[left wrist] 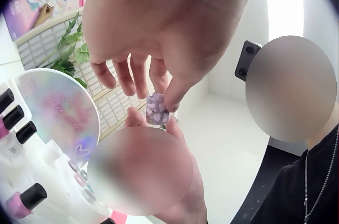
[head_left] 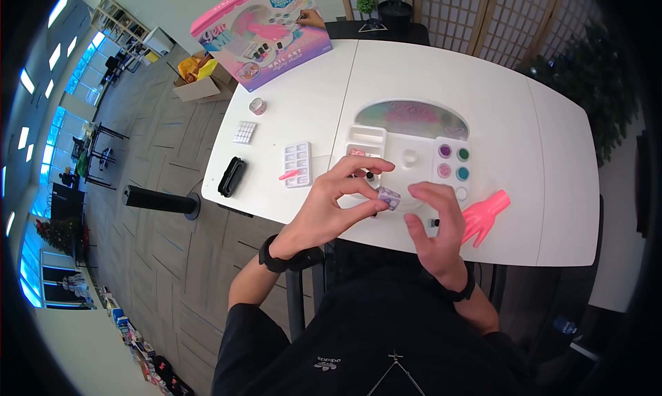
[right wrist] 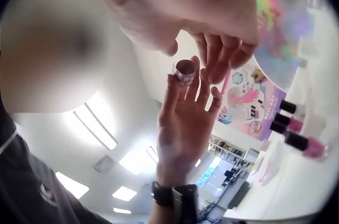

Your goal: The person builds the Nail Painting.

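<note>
My left hand (head_left: 338, 197) pinches a small lilac roll (head_left: 389, 198) between thumb and forefinger, above the front of the white nail-art station (head_left: 393, 144). Pale heart shapes mark the roll (left wrist: 158, 108) in the left wrist view. Its hollow round end (right wrist: 185, 68) shows in the right wrist view. Just to the right of it hovers my right hand (head_left: 441, 234), fingers loosely bent and thumb apart, with nothing held. A pink model hand (head_left: 485, 215) lies beside the right hand. Black-capped polish bottles (left wrist: 25, 131) stand in the station.
Glitter pots (head_left: 445, 170) sit in the station's right side, before a shimmering back panel (head_left: 414, 120). Leftward lie a white compartment tray (head_left: 298, 163) with a pink piece, a black case (head_left: 232, 176), a gem sheet (head_left: 244, 132) and a small jar (head_left: 257, 106). The product box (head_left: 265, 34) stands behind.
</note>
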The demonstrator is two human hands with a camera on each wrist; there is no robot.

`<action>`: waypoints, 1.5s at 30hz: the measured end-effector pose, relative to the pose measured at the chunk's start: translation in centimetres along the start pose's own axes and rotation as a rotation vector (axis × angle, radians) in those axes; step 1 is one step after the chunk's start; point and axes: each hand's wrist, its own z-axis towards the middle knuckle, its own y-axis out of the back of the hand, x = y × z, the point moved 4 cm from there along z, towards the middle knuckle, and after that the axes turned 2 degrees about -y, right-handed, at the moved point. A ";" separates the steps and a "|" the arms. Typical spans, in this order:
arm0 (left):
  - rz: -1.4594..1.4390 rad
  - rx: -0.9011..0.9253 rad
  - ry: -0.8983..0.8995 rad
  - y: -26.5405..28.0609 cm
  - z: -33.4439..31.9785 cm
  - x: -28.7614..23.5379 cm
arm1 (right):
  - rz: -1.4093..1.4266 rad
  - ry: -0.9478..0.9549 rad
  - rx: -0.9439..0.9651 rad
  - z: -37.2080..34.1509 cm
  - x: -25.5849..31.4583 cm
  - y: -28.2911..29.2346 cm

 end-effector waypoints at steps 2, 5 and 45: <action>-0.023 -0.016 -0.013 -0.2 -0.1 0.4 | -0.132 0.158 0.014 0.1 0.8 -0.1; -0.144 -0.032 0.050 -1.1 -0.2 1.1 | -0.257 0.225 0.013 0.2 1.4 -0.8; -0.016 -0.074 -0.058 -1.0 0.2 0.5 | 0.087 -0.190 0.050 0.6 0.6 -0.2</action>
